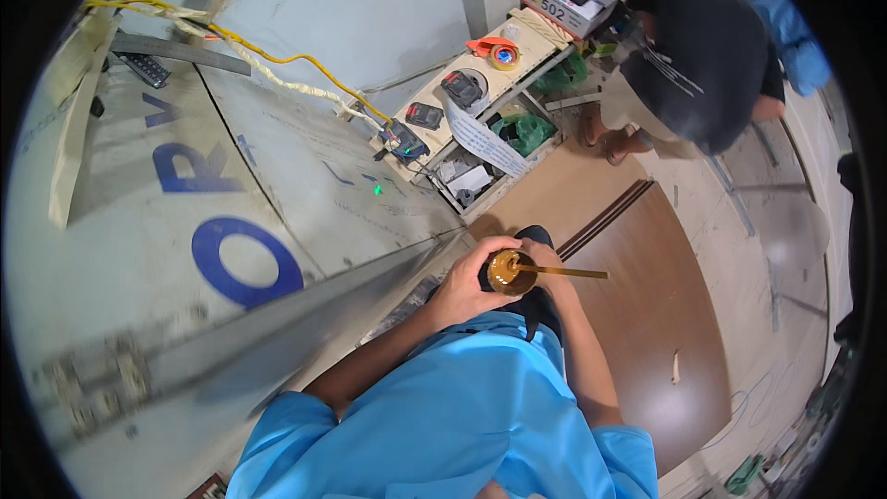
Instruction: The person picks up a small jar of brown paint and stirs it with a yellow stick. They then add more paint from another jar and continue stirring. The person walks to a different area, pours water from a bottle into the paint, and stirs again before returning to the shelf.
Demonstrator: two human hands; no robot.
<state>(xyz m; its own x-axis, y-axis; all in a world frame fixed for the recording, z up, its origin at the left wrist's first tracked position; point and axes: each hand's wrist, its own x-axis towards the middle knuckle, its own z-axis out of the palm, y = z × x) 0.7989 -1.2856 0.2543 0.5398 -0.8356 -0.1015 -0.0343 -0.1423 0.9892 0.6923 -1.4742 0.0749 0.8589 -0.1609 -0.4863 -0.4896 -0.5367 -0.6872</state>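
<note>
Brown-filled cup (523,285) held in front of the waist

At the far left, the lettered board (120,194) is cut off by the dark fisheye rim and partly covered by a metal strip (199,55). Nearer the middle, a yellow cord (319,65) is led to the charger (404,139), whose details are hard to make out. The lower space of the shelf (504,83) is partly hidden by a hanging paper strip (485,140).

Just beyond the blue shirt (480,397), the cup is clasped on its left side by the left hand (465,279), with fingers and thumb curved around it; the cup's underside is hidden. Its right side is met by the right hand (552,279), but much of that hand is screened by the cup and the stick (573,272), so how far it is closed cannot be told. The stick is leaned out of the cup past the right hand; its inner end is lost in the brown contents.

Farther right, the brown panel (637,314) is partly covered by the right arm. A second person in blue (785,37) is largely hidden behind a stooping co-worker (702,55).
</note>
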